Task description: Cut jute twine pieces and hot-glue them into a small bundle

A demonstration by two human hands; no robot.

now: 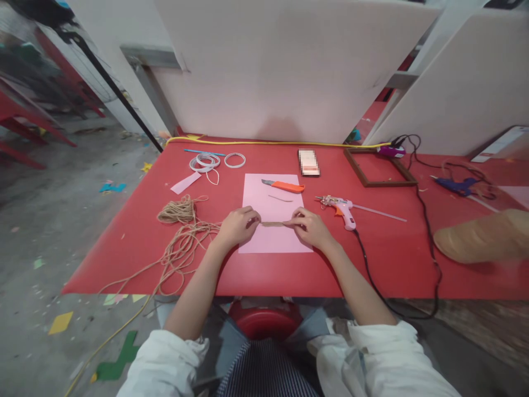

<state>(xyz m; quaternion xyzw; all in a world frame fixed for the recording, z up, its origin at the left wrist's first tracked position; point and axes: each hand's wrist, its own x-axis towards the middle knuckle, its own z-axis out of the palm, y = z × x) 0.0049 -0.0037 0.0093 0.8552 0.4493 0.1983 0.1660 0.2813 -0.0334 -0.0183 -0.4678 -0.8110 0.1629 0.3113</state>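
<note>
The left hand [235,227] and right hand [312,229] are closed in a pinch on a narrow tan strip [271,224], one at each end, with the strip bridging the short gap between them. They hold it just above the near half of a pink paper sheet [275,242]. A thinner tan sliver [280,198] lies on the sheet, just near an orange utility knife [285,186] at its far edge. Left of the left hand sits a heap of jute twine [177,220]; right of the right hand lies a pink hot glue gun [345,212], its black cord [367,292] trailing over the near edge of the red table [124,270]. A strip of red surface stays open between the hands and that edge. A pixelated rectangular object [308,162] at the far side cannot be read.
</note>
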